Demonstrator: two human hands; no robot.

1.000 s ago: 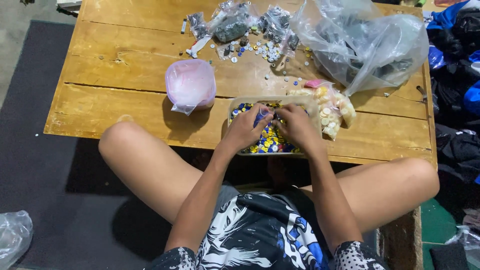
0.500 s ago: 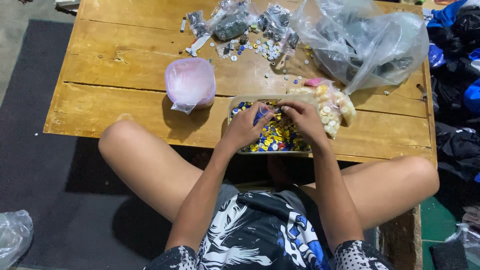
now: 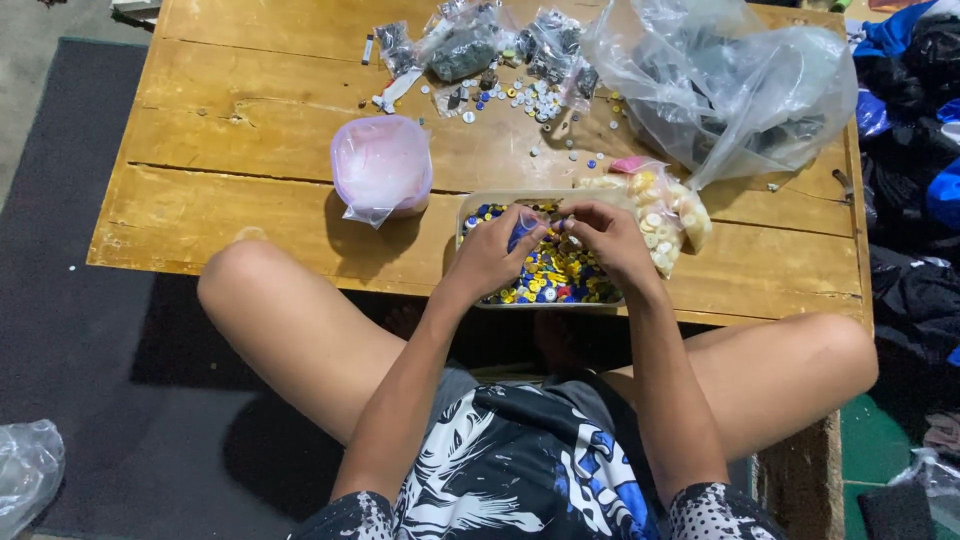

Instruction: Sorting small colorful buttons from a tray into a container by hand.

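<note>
1. A clear tray (image 3: 478, 205) full of yellow and blue buttons (image 3: 560, 275) was set at the near edge of the wooden table (image 3: 250, 215), between the person's two knees.
2. The left hand (image 3: 490, 255) was held over the left part of the tray, with its fingers curled around a small blue thing (image 3: 522, 228). It may have been a little bag or a button; it was too small to be told.
3. The right hand (image 3: 605, 235) was held over the right part of the tray. Its fingertips were pinched together, close to the left hand's fingers. What was pinched could not be seen.
4. Compared with half a second before, the two hands were found in nearly the same place over the tray. The fingertips had been brought a little closer together.
5. A bag of pale buttons (image 3: 665, 215) was laid just to the right of the tray, touching it.
6. A pink bowl in a thin plastic bag (image 3: 382, 165) was set to the left of the tray, a little apart from it.
7. A big clear plastic bag (image 3: 730, 85) was spread at the far right of the table.
8. Loose buttons and small packets (image 3: 500, 60) were scattered at the far edge. None of these had been moved.
</note>
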